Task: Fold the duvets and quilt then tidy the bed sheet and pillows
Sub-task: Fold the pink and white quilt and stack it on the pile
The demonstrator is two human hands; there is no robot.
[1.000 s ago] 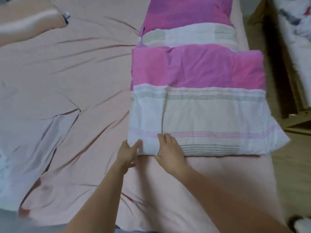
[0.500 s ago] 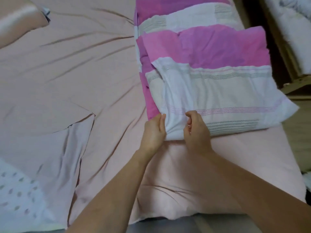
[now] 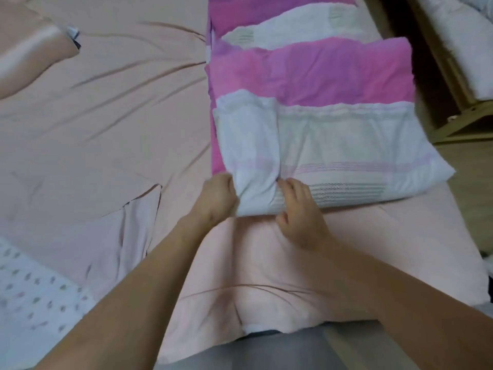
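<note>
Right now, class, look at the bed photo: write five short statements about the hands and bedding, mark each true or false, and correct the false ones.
1. Both hands hold the near edge of the striped duvet. True: the left hand and right hand have a grip on it.
2. The duvet lies on the left half of the bed. False: it lies on the right half.
3. The bed sheet is wrinkled. True.
4. The duvet is plain blue. False: it has pink, purple and white bands.
5. A pinkish pillow sits on the duvet. False: it lies apart, at the far left.
</note>
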